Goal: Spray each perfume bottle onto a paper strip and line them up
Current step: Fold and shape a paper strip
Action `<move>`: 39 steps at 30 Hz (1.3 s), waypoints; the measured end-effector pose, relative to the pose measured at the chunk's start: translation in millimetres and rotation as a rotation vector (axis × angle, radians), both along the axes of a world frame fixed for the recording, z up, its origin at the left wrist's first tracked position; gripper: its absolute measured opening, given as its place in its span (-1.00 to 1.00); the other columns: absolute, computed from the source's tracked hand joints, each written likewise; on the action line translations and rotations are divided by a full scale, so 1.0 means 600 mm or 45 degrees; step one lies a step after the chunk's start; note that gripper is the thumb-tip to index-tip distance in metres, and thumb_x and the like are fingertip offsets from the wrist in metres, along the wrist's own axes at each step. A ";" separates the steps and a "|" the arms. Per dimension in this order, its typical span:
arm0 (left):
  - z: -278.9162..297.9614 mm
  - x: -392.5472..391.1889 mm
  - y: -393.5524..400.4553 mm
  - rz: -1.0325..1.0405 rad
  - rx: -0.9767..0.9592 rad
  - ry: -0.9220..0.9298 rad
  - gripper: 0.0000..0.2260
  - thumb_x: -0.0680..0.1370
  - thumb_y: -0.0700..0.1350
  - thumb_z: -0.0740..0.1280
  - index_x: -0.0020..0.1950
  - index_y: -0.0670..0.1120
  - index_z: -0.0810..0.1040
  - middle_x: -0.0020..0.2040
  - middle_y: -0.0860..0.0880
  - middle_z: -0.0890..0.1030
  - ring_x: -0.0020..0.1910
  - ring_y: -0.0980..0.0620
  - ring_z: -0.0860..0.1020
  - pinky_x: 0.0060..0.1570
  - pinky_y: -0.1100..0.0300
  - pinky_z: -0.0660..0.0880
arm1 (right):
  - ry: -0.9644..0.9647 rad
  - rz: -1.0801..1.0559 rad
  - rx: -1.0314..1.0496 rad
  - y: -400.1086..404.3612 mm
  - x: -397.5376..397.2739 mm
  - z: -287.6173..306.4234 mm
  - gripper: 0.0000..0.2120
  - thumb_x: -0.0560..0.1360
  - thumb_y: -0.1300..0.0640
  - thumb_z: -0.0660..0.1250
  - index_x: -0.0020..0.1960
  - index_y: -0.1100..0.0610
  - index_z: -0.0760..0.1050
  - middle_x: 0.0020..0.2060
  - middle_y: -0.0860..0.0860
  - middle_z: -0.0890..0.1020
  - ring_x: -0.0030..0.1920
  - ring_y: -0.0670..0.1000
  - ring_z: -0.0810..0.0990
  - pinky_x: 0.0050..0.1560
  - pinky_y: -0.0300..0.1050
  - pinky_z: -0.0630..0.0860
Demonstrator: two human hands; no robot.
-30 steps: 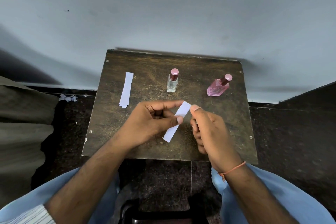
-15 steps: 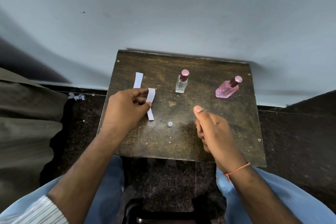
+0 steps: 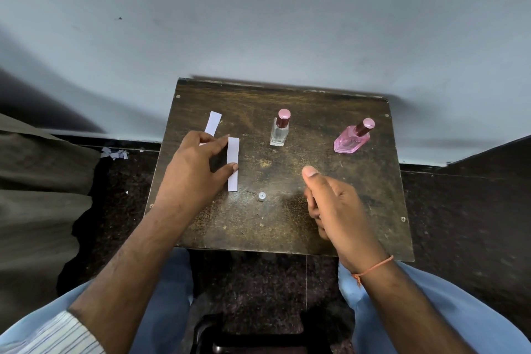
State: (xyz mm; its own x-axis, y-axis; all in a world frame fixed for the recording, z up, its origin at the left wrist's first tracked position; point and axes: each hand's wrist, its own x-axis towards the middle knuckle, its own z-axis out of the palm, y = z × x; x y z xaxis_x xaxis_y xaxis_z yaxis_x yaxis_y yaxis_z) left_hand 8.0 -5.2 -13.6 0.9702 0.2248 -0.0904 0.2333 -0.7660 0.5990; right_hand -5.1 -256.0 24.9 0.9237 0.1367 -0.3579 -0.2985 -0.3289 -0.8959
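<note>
The left hand (image 3: 195, 169) pinches a white paper strip (image 3: 233, 163) at the dark wooden table's (image 3: 287, 224) 9 o'clock, beside another strip (image 3: 213, 123). The right hand (image 3: 336, 207) hovers loosely curled, empty. The clear bottle (image 3: 279, 131) and pink bottle (image 3: 352, 138) stand at 12 and 2.

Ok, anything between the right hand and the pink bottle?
Nothing visible. The right hand hovers over bare table, and the pink bottle stands beyond it. The clear bottle and small cap sit off to the left.

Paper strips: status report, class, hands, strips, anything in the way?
Left hand pinching second paper strip beside first strip. Right hand empty, loosely curled. Both bottles capped. Small cap loose on table, clear of strips.
</note>
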 end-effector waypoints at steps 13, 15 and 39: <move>0.022 0.011 0.013 -0.124 -0.047 -0.056 -0.50 0.57 0.13 0.50 0.51 0.22 0.54 0.12 0.13 0.54 -0.05 0.30 0.50 -0.04 0.36 0.42 | 0.042 -0.003 0.045 -0.004 0.005 -0.004 -0.30 0.46 -0.49 0.24 -0.26 0.20 0.35 -0.46 -0.09 0.32 -0.46 -0.11 0.24 -0.42 -0.22 0.20; 0.029 0.008 0.011 -0.334 -0.127 -0.028 -0.55 0.59 0.03 0.52 0.46 0.25 0.58 -0.03 0.22 0.57 -0.17 0.32 0.54 -0.15 0.45 0.38 | 0.053 0.022 0.044 -0.005 0.005 -0.008 -0.36 0.47 -0.49 0.24 -0.21 0.12 0.42 -0.44 -0.14 0.37 -0.44 -0.13 0.28 -0.38 -0.20 0.24; 0.043 0.005 -0.038 -0.205 -0.929 -0.128 -0.85 0.50 -0.14 0.58 0.06 -0.04 0.78 -0.38 0.28 0.63 -0.53 0.21 0.23 -0.48 0.26 0.20 | -0.055 0.215 0.006 -0.016 0.002 -0.040 -0.78 0.67 0.01 0.32 0.21 -0.28 0.58 0.05 -0.21 0.73 0.04 -0.12 0.70 0.08 -0.05 0.64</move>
